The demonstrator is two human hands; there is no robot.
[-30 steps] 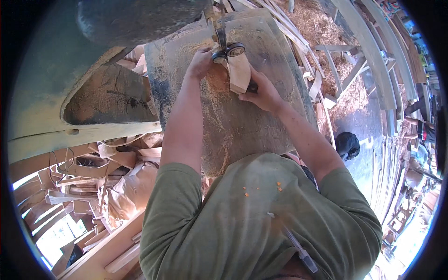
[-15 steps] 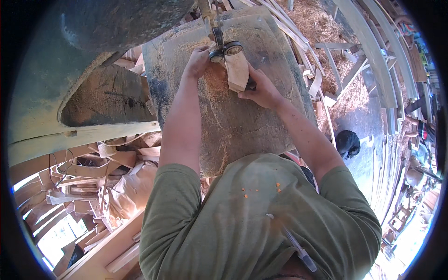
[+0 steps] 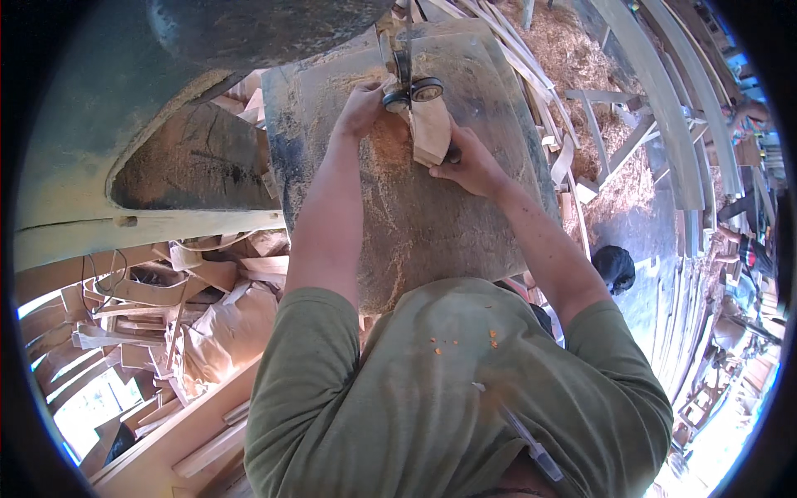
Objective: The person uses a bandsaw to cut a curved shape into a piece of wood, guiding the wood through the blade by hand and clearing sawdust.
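A pale, thick wooden block (image 3: pixel 431 137) with a curved side and an angled near end lies on the saw table (image 3: pixel 457 228). Its far part passes beneath the bandsaw's blade guide (image 3: pixel 426 89), which has two dark round wheels. My right hand (image 3: pixel 473 164) grips the block's right side near its near end, thumb toward me; a small dark thing shows beside the palm. Left of the wheels, my left hand (image 3: pixel 362 109) has its fingers closed at the far left part of the block. The wheels partly hide those fingertips. The blade's cutting point is hidden.
Sawdust covers parts of the table. The large green machine frame (image 3: pixel 75 207) stands at left, above heaped wood offcuts (image 3: pixel 141 290). Long wooden strips (image 3: pixel 531 79), planks (image 3: pixel 677 124) and shavings (image 3: pixel 573 50) lie to the right. Another person's arm (image 3: pixel 729 236) shows at far right.
The view has shifted slightly, so the saw and table appear a little farther right and lower. Both hands and the block stay nearly in place against the guide wheels.
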